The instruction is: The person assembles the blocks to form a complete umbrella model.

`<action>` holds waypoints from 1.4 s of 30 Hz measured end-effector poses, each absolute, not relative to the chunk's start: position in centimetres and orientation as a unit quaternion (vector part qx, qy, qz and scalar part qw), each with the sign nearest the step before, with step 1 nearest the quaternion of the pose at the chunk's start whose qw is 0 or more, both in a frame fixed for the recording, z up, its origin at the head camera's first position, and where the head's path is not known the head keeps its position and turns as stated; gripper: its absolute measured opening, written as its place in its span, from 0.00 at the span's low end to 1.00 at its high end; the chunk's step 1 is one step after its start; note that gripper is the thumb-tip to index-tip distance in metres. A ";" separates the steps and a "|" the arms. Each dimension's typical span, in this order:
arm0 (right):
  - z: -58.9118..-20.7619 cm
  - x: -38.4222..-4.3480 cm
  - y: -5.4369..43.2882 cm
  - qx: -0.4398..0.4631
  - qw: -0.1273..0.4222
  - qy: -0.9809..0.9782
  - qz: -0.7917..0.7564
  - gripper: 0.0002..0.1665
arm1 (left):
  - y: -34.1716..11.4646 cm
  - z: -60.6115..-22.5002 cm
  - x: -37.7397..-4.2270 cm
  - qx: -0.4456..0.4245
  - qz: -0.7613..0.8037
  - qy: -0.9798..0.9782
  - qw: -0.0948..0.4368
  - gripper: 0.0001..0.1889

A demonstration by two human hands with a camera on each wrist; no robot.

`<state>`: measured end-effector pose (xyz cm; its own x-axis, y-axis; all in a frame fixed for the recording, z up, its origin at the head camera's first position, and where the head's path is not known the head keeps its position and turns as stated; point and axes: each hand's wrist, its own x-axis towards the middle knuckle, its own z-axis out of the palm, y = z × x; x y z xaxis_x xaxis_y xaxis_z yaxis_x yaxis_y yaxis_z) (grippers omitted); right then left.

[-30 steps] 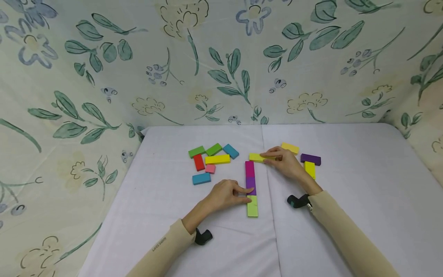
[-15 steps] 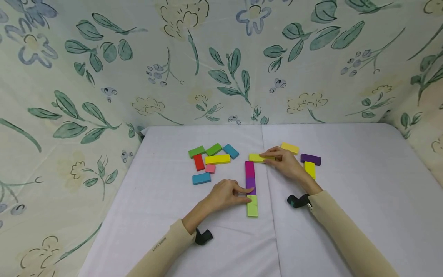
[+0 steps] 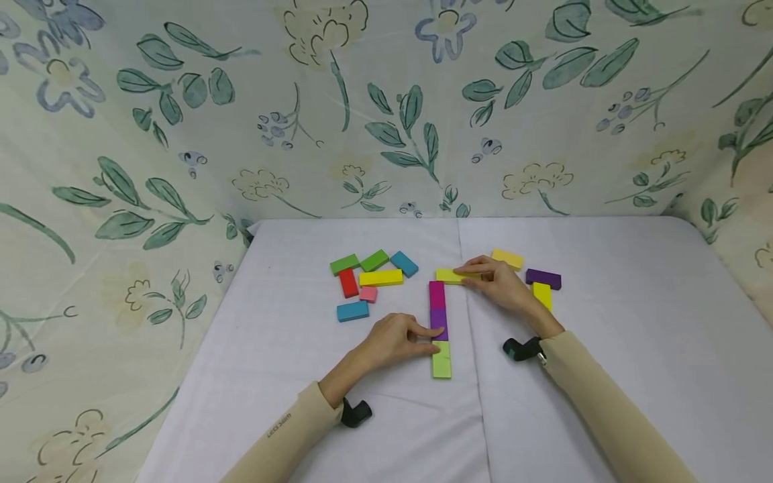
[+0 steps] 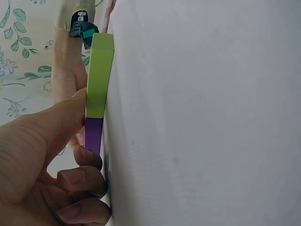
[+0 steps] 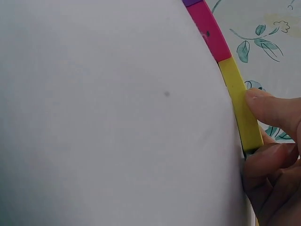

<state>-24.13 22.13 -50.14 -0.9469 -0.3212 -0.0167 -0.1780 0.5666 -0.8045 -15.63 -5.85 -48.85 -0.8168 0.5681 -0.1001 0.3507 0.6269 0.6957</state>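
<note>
In the head view a lime green block (image 3: 441,362), a purple block (image 3: 439,318) and a magenta block (image 3: 437,295) lie end to end in a straight row. Across the far end of that row lies a yellow-green block (image 3: 448,276), pinched by my right hand (image 3: 498,285) between thumb and index finger. My left hand (image 3: 389,341) rests its index finger on the purple block and its thumb against the lime green one; its other fingers are curled, as the left wrist view shows. The right wrist view shows the thumb (image 5: 261,101) on the yellow-green block, touching the magenta end.
Left of the row lie two green blocks (image 3: 375,260), two blue blocks (image 3: 353,311), a red block (image 3: 348,283), a yellow block (image 3: 380,278) and a small pink block (image 3: 368,294). A dark purple block (image 3: 543,278) and two yellow blocks (image 3: 541,295) lie right.
</note>
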 end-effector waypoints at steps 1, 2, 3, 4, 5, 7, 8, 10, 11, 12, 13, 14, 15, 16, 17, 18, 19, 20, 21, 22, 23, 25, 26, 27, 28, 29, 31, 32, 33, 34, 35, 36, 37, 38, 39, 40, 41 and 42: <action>-50.2 -24.2 22.1 -0.142 0.081 0.881 -0.444 0.18 | -5.8 -48.9 -15.6 0.259 0.346 0.888 0.157 0.21; -50.2 -24.2 22.2 -0.143 0.080 0.881 -0.444 0.18 | -5.8 -48.9 -15.6 0.259 0.345 0.888 0.157 0.21; -50.2 -24.2 22.2 -0.145 0.080 0.880 -0.444 0.18 | -5.8 -48.9 -15.6 0.259 0.345 0.889 0.157 0.21; -50.2 -24.2 22.2 -0.145 0.080 0.880 -0.445 0.18 | -5.8 -48.9 -15.6 0.258 0.344 0.889 0.157 0.21; -50.2 -24.2 22.2 -0.145 0.080 0.880 -0.445 0.18 | -5.8 -48.9 -15.6 0.258 0.344 0.889 0.157 0.21; -50.2 -24.3 22.2 -0.145 0.081 0.879 -0.447 0.18 | -5.9 -48.9 -15.6 0.256 0.344 0.890 0.157 0.21; -50.2 -24.3 22.2 -0.144 0.082 0.879 -0.446 0.17 | -5.9 -48.9 -15.6 0.255 0.345 0.889 0.157 0.21; -50.2 -24.4 22.2 -0.146 0.084 0.880 -0.444 0.17 | -5.9 -48.8 -15.6 0.255 0.345 0.889 0.158 0.21; -50.2 -24.4 22.2 -0.145 0.085 0.881 -0.443 0.17 | -5.9 -48.8 -15.5 0.255 0.347 0.889 0.158 0.21; -50.1 -24.5 22.2 -0.144 0.086 0.881 -0.443 0.17 | -5.9 -48.8 -15.5 0.255 0.348 0.888 0.159 0.21; -50.1 -24.5 22.2 -0.144 0.088 0.881 -0.443 0.17 | -5.9 -48.8 -15.5 0.256 0.349 0.888 0.159 0.21; -50.1 -24.5 22.2 -0.146 0.089 0.881 -0.441 0.17 | -5.9 -48.8 -15.5 0.257 0.349 0.887 0.159 0.21; -50.0 -24.6 22.2 -0.148 0.091 0.880 -0.442 0.17 | -5.9 -48.8 -15.5 0.258 0.350 0.886 0.159 0.21; -50.0 -24.6 22.2 -0.146 0.093 0.879 -0.444 0.17 | -5.9 -48.8 -15.5 0.259 0.350 0.886 0.158 0.21; -50.0 -24.6 22.2 -0.145 0.096 0.878 -0.446 0.17 | -5.9 -48.8 -15.5 0.259 0.351 0.886 0.158 0.21; -50.0 -24.6 22.2 -0.146 0.098 0.876 -0.448 0.17 | -5.9 -48.8 -15.5 0.260 0.351 0.886 0.158 0.21; -50.0 -24.6 22.3 -0.146 0.099 0.876 -0.449 0.17 | -5.9 -48.7 -15.5 0.260 0.352 0.886 0.157 0.21; -50.0 -24.5 22.3 -0.145 0.099 0.876 -0.449 0.17 | -5.9 -48.7 -15.5 0.259 0.353 0.885 0.157 0.21; -50.0 -24.5 22.2 -0.139 0.097 0.877 -0.449 0.17 | -6.0 -48.7 -15.5 0.259 0.353 0.885 0.157 0.21; -50.0 -24.4 22.2 -0.135 0.090 0.880 -0.446 0.18 | -6.0 -48.7 -15.5 0.259 0.354 0.885 0.157 0.21; -50.0 -24.3 22.1 -0.129 0.078 0.886 -0.439 0.18 | -6.0 -48.7 -15.5 0.259 0.355 0.885 0.157 0.21; -49.9 -23.9 21.9 -0.111 0.046 0.897 -0.426 0.20 | -6.0 -48.7 -15.5 0.260 0.357 0.884 0.156 0.21; -49.8 -23.6 21.6 -0.102 0.030 0.899 -0.426 0.20 | -6.0 -48.7 -15.5 0.261 0.358 0.883 0.156 0.21; -49.8 -23.4 21.3 -0.093 0.019 0.899 -0.428 0.21 | -6.1 -48.7 -15.5 0.261 0.358 0.883 0.156 0.21; -49.7 -23.1 21.0 -0.085 0.014 0.897 -0.434 0.22 | -6.1 -48.7 -15.5 0.261 0.358 0.883 0.155 0.21; -49.6 -22.7 20.7 -0.081 0.014 0.891 -0.447 0.22 | -6.0 -48.7 -15.6 0.261 0.358 0.883 0.155 0.21; -49.7 -22.2 20.0 -0.076 0.028 0.873 -0.481 0.24 | -6.0 -48.7 -15.6 0.260 0.357 0.884 0.155 0.21; -49.8 -21.9 19.6 -0.073 0.038 0.863 -0.499 0.24 | -6.0 -48.7 -15.6 0.259 0.356 0.884 0.155 0.21; -49.9 -21.7 19.3 -0.068 0.048 0.854 -0.513 0.24 | -6.0 -48.6 -15.6 0.259 0.354 0.885 0.155 0.21; -50.1 -21.5 18.9 -0.062 0.052 0.846 -0.527 0.24 | -6.0 -48.6 -15.6 0.259 0.353 0.885 0.155 0.21; -50.2 -21.4 18.7 -0.057 0.052 0.839 -0.538 0.24 | -6.0 -48.7 -15.6 0.259 0.352 0.886 0.155 0.21; -50.4 -21.3 18.4 -0.051 0.051 0.836 -0.544 0.23 | -6.0 -48.7 -15.6 0.260 0.351 0.886 0.154 0.20; -50.5 -21.3 18.2 -0.045 0.050 0.833 -0.549 0.23 | -5.9 -48.7 -15.6 0.261 0.352 0.886 0.155 0.20; -50.5 -21.2 18.1 -0.042 0.049 0.830 -0.554 0.22 | -5.9 -48.7 -15.6 0.261 0.352 0.885 0.154 0.20; -50.6 -21.3 17.9 -0.041 0.048 0.828 -0.557 0.21 | -5.9 -48.7 -15.6 0.262 0.352 0.885 0.154 0.20; -50.6 -21.3 17.8 -0.043 0.049 0.828 -0.556 0.21 | -5.9 -48.8 -15.6 0.261 0.352 0.886 0.154 0.20; -50.6 -21.4 17.7 -0.045 0.051 0.829 -0.555 0.21 | -5.9 -48.8 -15.6 0.260 0.352 0.886 0.154 0.20; -50.7 -21.4 17.6 -0.047 0.053 0.830 -0.553 0.20 | -5.9 -48.8 -15.6 0.259 0.352 0.886 0.154 0.20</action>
